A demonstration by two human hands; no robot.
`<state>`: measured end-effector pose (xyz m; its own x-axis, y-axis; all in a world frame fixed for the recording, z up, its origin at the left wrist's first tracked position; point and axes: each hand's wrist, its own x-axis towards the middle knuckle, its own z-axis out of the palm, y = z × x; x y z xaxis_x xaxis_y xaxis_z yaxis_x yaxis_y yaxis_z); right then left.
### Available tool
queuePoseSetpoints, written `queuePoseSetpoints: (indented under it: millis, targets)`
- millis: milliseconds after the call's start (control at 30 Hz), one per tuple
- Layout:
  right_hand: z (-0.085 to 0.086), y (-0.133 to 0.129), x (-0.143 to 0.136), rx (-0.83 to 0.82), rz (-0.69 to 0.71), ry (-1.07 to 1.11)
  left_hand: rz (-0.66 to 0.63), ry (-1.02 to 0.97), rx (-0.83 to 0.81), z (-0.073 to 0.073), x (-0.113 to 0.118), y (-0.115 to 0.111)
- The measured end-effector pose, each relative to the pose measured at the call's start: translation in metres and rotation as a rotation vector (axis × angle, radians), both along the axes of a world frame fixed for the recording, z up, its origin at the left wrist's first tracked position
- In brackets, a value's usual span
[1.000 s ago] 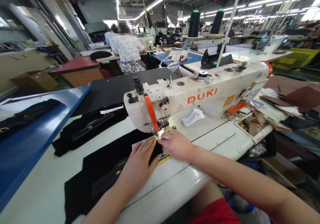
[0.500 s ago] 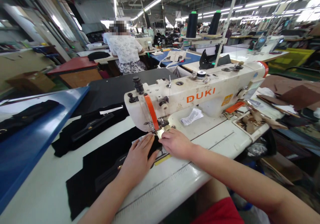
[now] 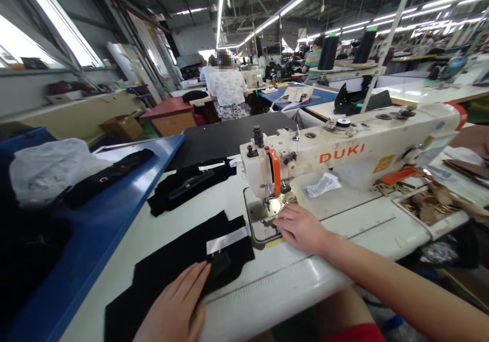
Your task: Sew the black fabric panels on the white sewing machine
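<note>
My left hand (image 3: 178, 301) lies flat, fingers stretched out, on a piece of black fabric (image 3: 173, 253). Near the fabric's right end a pale strip (image 3: 228, 240) lies across it, above a dark band partly under my fingers. My right hand (image 3: 300, 227) is by the needle area of a white sewing machine (image 3: 344, 153). Its fingers are curled and pressed together over the edge of the metal plate (image 3: 259, 222). Whatever is between those fingertips is hidden or too small to name. The fabric lies left of the plate, apart from the needle.
Another black piece (image 3: 191, 184) with a white strip lies farther back on the table. A blue board (image 3: 126, 215) slopes along the left, with black items and a plastic bag (image 3: 53, 169). Right of the machine's base is a tray of tan pieces (image 3: 433, 202). A person (image 3: 228, 87) sits ahead.
My left hand has drawn the black fabric left and toward me, out from under the needle. My right hand has stayed by the machine. The view has turned left.
</note>
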<state>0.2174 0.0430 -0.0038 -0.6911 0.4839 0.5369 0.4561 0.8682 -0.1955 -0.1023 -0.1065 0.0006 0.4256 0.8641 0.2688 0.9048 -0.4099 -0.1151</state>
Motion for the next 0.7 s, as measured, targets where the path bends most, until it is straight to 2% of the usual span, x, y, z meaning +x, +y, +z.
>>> queuePoseSetpoints:
  millis: [67,100,133,200,267,300,333,367,433,533,633,700]
  targets:
    - [0.0,-0.001,-0.001,-0.009,0.007,0.004,0.076,-0.012,0.007,0.006,-0.037,-0.003]
    - [-0.001,-0.001,-0.001,-0.016,0.01,0.008,0.156,-0.029,0.032,0.014,-0.053,0.001]
    - [-0.001,-0.001,-0.002,-0.024,0.013,0.014,0.269,-0.049,0.066,0.028,-0.067,0.008]
    - [-0.001,-0.001,-0.002,-0.044,0.018,0.024,0.535,-0.084,0.171,0.064,-0.083,0.034]
    - [-0.001,-0.001,-0.003,-0.063,0.025,0.035,0.69,-0.091,0.261,0.103,-0.082,0.071]
    - [-0.002,-0.001,-0.002,-0.074,0.023,0.039,0.694,-0.104,0.284,0.118,-0.075,0.092]
    - [-0.003,-0.002,-0.002,-0.083,0.02,0.042,0.666,-0.112,0.263,0.128,-0.067,0.114]
    - [-0.004,-0.002,-0.002,-0.09,0.016,0.042,0.633,-0.1,0.215,0.132,-0.057,0.134]
    - [-0.006,-0.004,-0.001,-0.094,0.004,0.043,0.607,-0.073,0.128,0.121,-0.04,0.17]
    - [-0.012,-0.005,0.001,-0.079,-0.026,0.057,0.628,-0.047,-0.021,0.076,-0.03,0.202]
    - [-0.015,-0.003,0.002,-0.05,-0.036,0.051,0.684,-0.047,-0.053,0.036,-0.032,0.209]
    - [-0.016,-0.003,0.002,-0.034,-0.024,0.042,0.706,-0.043,-0.031,0.026,-0.035,0.202]
